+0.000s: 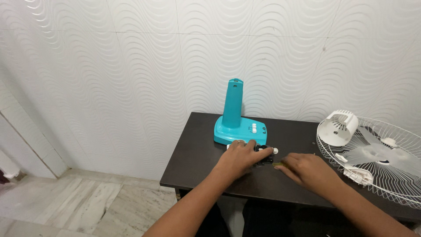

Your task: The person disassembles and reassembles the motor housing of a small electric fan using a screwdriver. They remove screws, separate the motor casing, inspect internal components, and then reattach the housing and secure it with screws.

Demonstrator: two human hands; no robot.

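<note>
A small black part (264,157) with white knobs lies on the dark table (197,162), just in front of the turquoise fan base (239,127) and roughly midway between the table's left and right edges; the left hand (241,159) lies over its left side, fingers curled down on it and pressing or gripping it, though how firmly cannot be told; the right hand (307,170) rests flat-knuckled just to the right of the part, its fingertips pinching a thin yellowish-green tool (279,164) whose tip points at the part; the tool is mostly hidden by the fingers, so its kind is unclear. The fan base stands upright near the table's back edge, close to the wavy white wall (131,66); its column rises straight. On the right end of the table lies a white fan head with wire guard (372,153), overhanging the right side and near the right hand. Bare tabletop lies left of the left hand up to the left edge, and between both forearms toward the front edge; a marble floor (79,202) shows beyond the left edge.
</note>
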